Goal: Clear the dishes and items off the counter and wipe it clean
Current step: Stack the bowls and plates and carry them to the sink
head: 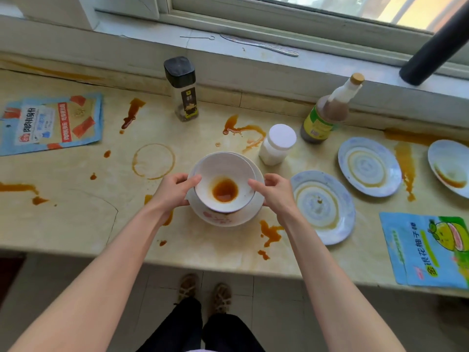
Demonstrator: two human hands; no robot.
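Both hands on the stacked bowls, mid-counter.

I have my left hand (175, 190) and right hand (272, 190) clasped on opposite sides of the white bowl (224, 184), nested in a floral bowl (229, 215), so the brown sauce (225, 191) stays level. I can't tell whether the stack rests on the stained counter (76, 224) or hangs just above it. Three plates (323, 207) wait to my right.

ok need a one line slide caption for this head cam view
Both hands, left hand and right hand, grip stacked bowls with brown sauce above a sauce-stained counter among plates, bottles and packets.
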